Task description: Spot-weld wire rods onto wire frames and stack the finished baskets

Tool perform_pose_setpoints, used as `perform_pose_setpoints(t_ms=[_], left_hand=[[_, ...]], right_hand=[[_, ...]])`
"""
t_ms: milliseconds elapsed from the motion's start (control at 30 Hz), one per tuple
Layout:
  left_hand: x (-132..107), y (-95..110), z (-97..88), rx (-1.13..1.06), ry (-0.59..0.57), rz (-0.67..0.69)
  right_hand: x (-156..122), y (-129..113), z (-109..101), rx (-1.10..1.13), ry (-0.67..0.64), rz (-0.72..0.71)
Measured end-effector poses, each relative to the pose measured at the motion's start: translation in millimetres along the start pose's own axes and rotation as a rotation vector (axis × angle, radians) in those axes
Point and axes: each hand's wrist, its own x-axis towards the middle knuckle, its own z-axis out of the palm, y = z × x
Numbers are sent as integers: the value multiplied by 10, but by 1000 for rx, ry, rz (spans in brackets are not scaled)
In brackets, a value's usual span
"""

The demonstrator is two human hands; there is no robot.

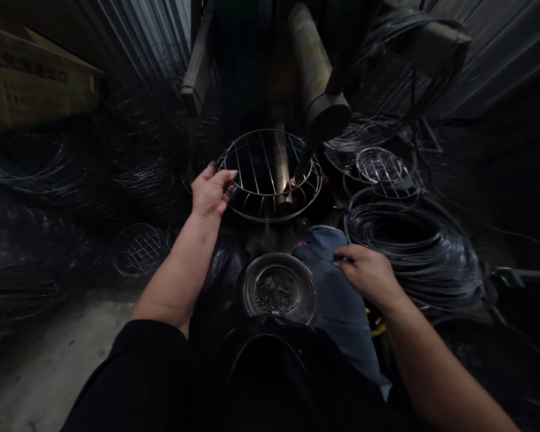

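Observation:
My left hand [210,192] is closed on the left rim of a round wire rack [257,193], thumb on top and fingers curled beneath. The rack has two rings joined by thin bars, and it sits around a brass-coloured rod [281,159] of a machine. A copper-coloured electrode tip [296,180] touches or nearly touches its right side; I cannot tell which. My right hand [368,273] hovers over a blue cloth [330,282] on my leg, thumb and fingers pinched together; what they hold is hidden. Between my legs a metal bowl [248,287] contains several short wire pieces [276,293].
A thick cylindrical machine arm [312,66] hangs above the rack. At the right lies a large wire coil [414,252], with another round wire rack [382,171] behind it. Stacked wire rings [31,159] and a small grid [140,249] are at the left. A yellow crate [36,84] stands at upper left.

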Motion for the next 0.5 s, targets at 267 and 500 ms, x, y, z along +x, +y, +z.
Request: perform_pose_setpoints(t_ms=[267,500], left_hand=[[-97,-66,35,-54,-4,9],[-145,-71,74,-78,30,-3]], right_hand=[[450,-637,-253,485,209,-205],[679,-1051,-51,578,379,-83]])
